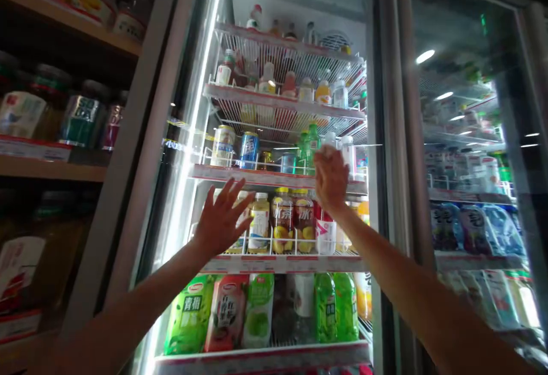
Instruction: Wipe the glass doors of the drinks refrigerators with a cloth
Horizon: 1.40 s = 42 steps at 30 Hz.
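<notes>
Two-handed, stretches forward to the lit shelves of a drinks cooler. Holds the left hand released, with fingers well spread and nothing in the palm, before the bottles of the fourth shelf. Holds the right hand somewhat higher, near the edge of the third shelf, with fingers close together and blurred; cannot tell there a clenched state from a loose one, nor exclude a grasp. Cannot distinguish, for either side, real contact from mere nearness. Seems, by judgement, to be at the step of reaching. Beside the left fingertips, shows a pale bottle with a white label; between both hands, two dark bottles with yellow caps; below the right hand, a red bottle with a pink-and-white label. Close to the right fingers, shows green bottles on the third shelf, and farther left a blue can. For a firm hold on any of these, would probably call for closing the fingers around one bottle, raising it over the wire rail, and sparing its close neighbours. Lower down, displays large green bottles; higher up, small bottles. Farthest out, includes dark shelves at the left and a second cooler at the right.
</notes>
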### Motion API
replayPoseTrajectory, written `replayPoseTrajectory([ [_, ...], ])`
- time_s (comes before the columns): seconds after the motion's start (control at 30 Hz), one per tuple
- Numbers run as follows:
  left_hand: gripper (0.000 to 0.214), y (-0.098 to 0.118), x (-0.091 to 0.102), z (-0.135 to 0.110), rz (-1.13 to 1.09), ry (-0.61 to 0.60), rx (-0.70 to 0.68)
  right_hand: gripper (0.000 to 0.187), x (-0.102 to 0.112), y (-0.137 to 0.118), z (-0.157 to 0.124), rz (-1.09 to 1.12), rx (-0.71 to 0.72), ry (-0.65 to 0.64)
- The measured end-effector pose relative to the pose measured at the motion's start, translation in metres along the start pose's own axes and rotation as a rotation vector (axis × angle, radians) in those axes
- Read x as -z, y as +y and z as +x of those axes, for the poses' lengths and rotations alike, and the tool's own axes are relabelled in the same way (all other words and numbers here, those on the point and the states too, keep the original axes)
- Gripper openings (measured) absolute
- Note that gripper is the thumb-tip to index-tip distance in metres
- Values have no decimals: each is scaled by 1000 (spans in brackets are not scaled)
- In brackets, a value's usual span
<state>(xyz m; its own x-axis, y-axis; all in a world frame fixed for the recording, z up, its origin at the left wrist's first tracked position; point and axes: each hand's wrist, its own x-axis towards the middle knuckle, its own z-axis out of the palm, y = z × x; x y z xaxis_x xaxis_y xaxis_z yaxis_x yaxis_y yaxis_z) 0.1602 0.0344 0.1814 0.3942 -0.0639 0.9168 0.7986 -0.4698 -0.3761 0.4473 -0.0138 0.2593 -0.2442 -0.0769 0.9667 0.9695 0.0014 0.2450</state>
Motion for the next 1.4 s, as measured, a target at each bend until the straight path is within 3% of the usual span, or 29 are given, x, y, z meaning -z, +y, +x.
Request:
replayPoseTrajectory([
  [0.07, 53, -12, 1, 35, 14, 6, 73, 43, -3, 0, 16, 9, 125, -84],
  [0.1, 55, -19, 2, 52, 23, 12, 104, 40, -3, 7, 26, -1, 84, -80],
  [0.2, 55, -43, 7, 93, 45, 43, 153, 39, 0, 34, 62, -69, -312, 82],
  [0.27, 54, -57, 10, 111, 60, 60, 143, 41, -2, 33, 84, -81, -437, 155],
  [0.33, 54, -69, 12, 121, 72, 65, 88, 39, -8, 14, 100, -25, -280, 101],
  [0.43, 56, -84, 16, 130, 78, 73, -18, 45, -17, -9, 120, 31, 167, -79],
  [0.5, 57, -93, 20, 136, 66, 72, -70, 48, -20, -6, 138, -19, 13, 5],
  [0.6, 55, -111, 30, 154, 49, 55, -150, 47, -25, -8, 171, -48, -360, 176],
  [0.67, 52, -126, 37, 174, 42, 39, -156, 45, -29, -23, 188, 4, -280, 107],
  [0.77, 49, -153, 48, 208, 59, 36, -26, 42, -31, -33, 205, 90, 109, -109],
  [0.8, 49, -160, 50, 218, 71, 37, 35, 42, -30, -26, 210, 89, 102, -104],
  [0.87, 52, -170, 54, 232, 81, 43, 124, 41, -27, -1, 222, 32, -171, 39],
  [0.93, 57, -171, 54, 239, 71, 52, 189, 43, -26, 21, 234, -35, -455, 204],
  [0.97, 59, -168, 53, 240, 68, 65, 210, 45, -25, 25, 238, -44, -494, 224],
  [1.0, 61, -164, 52, 241, 69, 83, 226, 45, -25, 25, 240, -33, -447, 196],
  [1.1, 65, -153, 47, 238, 86, 132, 251, 46, -25, 24, 237, 44, -44, -48],
  [1.13, 66, -152, 46, 237, 89, 139, 256, 47, -24, 32, 235, 46, 30, -89],
  [1.17, 66, -152, 46, 236, 89, 142, 261, 47, -22, 45, 234, 27, 28, -76],
  [1.3, 64, -153, 45, 237, 68, 146, 300, 45, -19, 110, 245, -76, -316, 220],
  [1.4, 63, -126, 41, 261, 32, 244, 297, 48, -25, 103, 258, 14, -209, 140],
])
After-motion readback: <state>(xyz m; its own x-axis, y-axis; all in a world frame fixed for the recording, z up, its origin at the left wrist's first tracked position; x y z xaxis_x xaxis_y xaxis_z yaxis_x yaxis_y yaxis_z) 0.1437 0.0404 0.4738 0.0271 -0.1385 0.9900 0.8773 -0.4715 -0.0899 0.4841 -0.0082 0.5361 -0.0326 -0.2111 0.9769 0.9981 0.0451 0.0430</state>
